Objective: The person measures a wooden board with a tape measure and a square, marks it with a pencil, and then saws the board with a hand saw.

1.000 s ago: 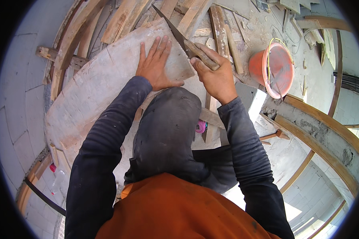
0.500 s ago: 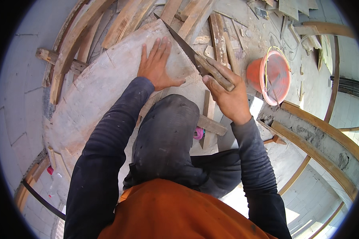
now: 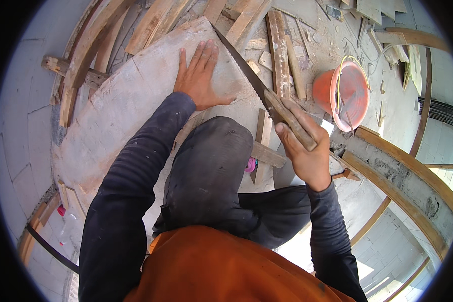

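My left hand [image 3: 200, 75] lies flat with fingers spread on a wide, dusty wooden board [image 3: 121, 103]. In my right hand [image 3: 307, 146] is the wooden handle of a handsaw [image 3: 246, 68], my fingers wrapped round it. The toothed blade runs slantwise along the board's right edge, its far end at the board's top corner. How deep the teeth sit in the wood I cannot tell. My bent knee is close to the board's near edge.
A red bucket [image 3: 328, 93] with a yellow handle stands at the right. Loose timber [image 3: 279, 50] lies beyond the board. A concrete beam edged with wood [image 3: 387, 171] curves along the right side. A pale block wall [image 3: 22, 126] rises at the left.
The saw has been drawn back toward me and to the right, with my right hand lower now. My left hand stays in the same place on the board.
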`<state>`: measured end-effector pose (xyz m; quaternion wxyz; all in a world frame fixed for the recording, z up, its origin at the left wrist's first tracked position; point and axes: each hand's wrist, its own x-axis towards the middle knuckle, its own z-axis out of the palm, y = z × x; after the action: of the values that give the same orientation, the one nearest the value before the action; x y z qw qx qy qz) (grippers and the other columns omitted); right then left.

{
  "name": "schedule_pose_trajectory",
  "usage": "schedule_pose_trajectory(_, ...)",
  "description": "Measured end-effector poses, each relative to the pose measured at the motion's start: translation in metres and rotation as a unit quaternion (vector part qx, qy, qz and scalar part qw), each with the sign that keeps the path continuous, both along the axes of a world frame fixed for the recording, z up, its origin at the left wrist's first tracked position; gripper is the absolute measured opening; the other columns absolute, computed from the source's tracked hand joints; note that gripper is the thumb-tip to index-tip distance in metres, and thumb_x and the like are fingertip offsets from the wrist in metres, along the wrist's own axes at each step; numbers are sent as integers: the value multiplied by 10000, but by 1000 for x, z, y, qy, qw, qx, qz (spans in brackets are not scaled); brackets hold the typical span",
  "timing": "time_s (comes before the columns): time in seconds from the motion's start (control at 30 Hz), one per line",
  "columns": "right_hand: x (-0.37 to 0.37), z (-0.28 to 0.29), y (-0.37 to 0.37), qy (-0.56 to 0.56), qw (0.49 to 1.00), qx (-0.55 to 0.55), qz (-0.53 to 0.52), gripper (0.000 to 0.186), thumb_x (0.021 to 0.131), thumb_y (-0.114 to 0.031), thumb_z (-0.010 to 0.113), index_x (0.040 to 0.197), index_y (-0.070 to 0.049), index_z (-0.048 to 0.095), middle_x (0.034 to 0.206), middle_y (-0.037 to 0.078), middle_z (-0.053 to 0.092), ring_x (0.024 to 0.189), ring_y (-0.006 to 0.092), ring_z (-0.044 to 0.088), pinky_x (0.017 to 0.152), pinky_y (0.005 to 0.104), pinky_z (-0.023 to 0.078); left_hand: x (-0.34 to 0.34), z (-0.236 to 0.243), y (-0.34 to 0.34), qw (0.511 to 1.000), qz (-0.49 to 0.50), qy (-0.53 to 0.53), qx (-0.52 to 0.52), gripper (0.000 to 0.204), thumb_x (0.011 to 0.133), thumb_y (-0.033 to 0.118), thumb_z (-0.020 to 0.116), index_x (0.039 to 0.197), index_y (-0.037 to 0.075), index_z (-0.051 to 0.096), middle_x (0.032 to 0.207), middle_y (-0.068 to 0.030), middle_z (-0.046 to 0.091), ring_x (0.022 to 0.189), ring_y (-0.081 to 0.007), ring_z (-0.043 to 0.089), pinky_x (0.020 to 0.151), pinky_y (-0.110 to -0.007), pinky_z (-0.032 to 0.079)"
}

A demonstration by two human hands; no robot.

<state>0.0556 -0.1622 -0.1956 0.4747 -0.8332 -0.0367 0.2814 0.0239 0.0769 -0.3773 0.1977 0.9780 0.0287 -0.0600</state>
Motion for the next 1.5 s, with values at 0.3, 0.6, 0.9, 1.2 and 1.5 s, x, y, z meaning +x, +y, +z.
schedule_pose_trajectory(0.3, 35, -51, 29, -96, 991, 37, 87, 477, 989, -208, 743, 1390, 38, 663, 1268, 251, 745, 1155, 312, 724, 1041, 360, 519, 1, -2, 0, 1000, -2, -1, 6, 1405, 686, 772, 792, 1704, 13, 191, 1787, -180, 167, 1675, -287, 81, 1332, -603, -35)
schedule_pose_trajectory(0.6, 33, -62, 26, -69, 995, 56, 49, 460, 989, -172, 746, 1387, 44, 665, 1259, 230, 749, 1112, 251, 725, 1004, 353, 536, 0, -4, 0, 1000, 4, -13, 12, 1389, 686, 776, 788, 1703, 24, 212, 1789, -166, 170, 1674, -276, 83, 1334, -604, -37)
schedule_pose_trajectory(0.9, -17, -39, -30, -70, 997, 22, -12, 431, 986, -120, 749, 1392, 5, 679, 1244, 191, 769, 1120, 206, 723, 1008, 324, 535, 1, -7, -1, 1000, 12, -18, 16, 1398, 682, 764, 808, 1704, 27, 202, 1787, -168, 176, 1671, -287, 103, 1339, -597, -15)
schedule_pose_trajectory(1.2, 19, -56, 20, -92, 994, 32, 40, 451, 992, -134, 743, 1411, 15, 663, 1263, 211, 761, 1146, 213, 715, 1004, 337, 543, 3, -4, 3, 999, 12, -10, 34, 1406, 692, 816, 762, 1708, 28, 195, 1790, -154, 179, 1672, -271, 101, 1335, -597, -33)
schedule_pose_trajectory(1.5, 30, -71, 39, -129, 989, 43, 63, 434, 993, -144, 734, 1387, 28, 671, 1242, 202, 768, 1104, 236, 734, 994, 327, 542, 3, -7, 2, 999, 8, -18, 30, 1420, 689, 850, 744, 1703, 14, 208, 1790, -162, 175, 1672, -265, 98, 1334, -604, -31)
